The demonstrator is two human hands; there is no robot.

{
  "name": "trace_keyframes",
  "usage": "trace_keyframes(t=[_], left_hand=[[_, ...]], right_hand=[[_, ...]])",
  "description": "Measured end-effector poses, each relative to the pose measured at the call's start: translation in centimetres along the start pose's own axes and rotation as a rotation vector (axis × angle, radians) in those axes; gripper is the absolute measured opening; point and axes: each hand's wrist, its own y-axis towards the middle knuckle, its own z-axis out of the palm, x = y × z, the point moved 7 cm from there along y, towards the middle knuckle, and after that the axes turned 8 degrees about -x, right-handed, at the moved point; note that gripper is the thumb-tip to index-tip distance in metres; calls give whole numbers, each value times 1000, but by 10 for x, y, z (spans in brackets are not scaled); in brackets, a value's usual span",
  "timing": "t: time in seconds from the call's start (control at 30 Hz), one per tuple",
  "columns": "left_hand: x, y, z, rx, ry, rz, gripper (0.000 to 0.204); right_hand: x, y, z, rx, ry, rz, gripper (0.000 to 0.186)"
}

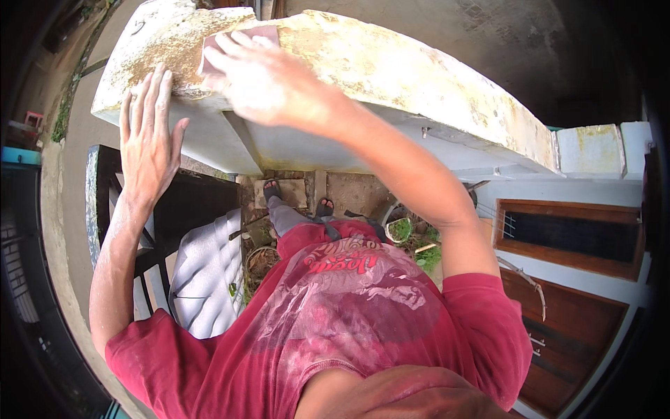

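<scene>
My right hand [269,82] presses a reddish-brown sheet of sandpaper [269,32] flat onto the top of a weathered white wall [391,59]. Its fingers lie over the sheet, and the hand is slightly smeared and bright in the sun. My left hand [148,140] rests with straight fingers on the wall's near edge, left of the sandpaper, holding nothing. Pale dust covers its fingers. Around both hands the wall top is stained yellow and brown, with a rough worn patch at its left end.
Below the wall are my sandalled feet [272,189] on a narrow ledge. Plants [426,258] and a white corrugated sheet [206,269] lie lower down. A dark gate frame [105,188] stands at left. A wood-framed window [569,234] and a brown door [572,328] are at right.
</scene>
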Motion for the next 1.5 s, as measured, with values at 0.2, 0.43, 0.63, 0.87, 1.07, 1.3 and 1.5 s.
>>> trace_keyframes(t=[0.2,0.43,0.63,0.87,1.07,1.3,1.5], left_hand=[[-12,16,6,12,1,54,72],[-2,-2,-1,-20,-18,-11,70],[-10,12,8,47,-10,42,73],[-10,2,1,56,12,46,77],[-15,13,7,127,-34,44,77],[-11,1,5,169,-74,17,78],[-15,17,13,108,-111,68,79]], right_hand=[[-153,-65,-96,166,-301,472,39],[-33,-22,-45,52,123,-45,33],[-100,-53,-65,72,-290,-177,37],[-113,-51,-94,232,-95,366,43],[-96,-49,-90,318,-139,287,51],[-78,-70,-118,463,-21,278,51],[-116,-27,-79,430,-74,208,53]])
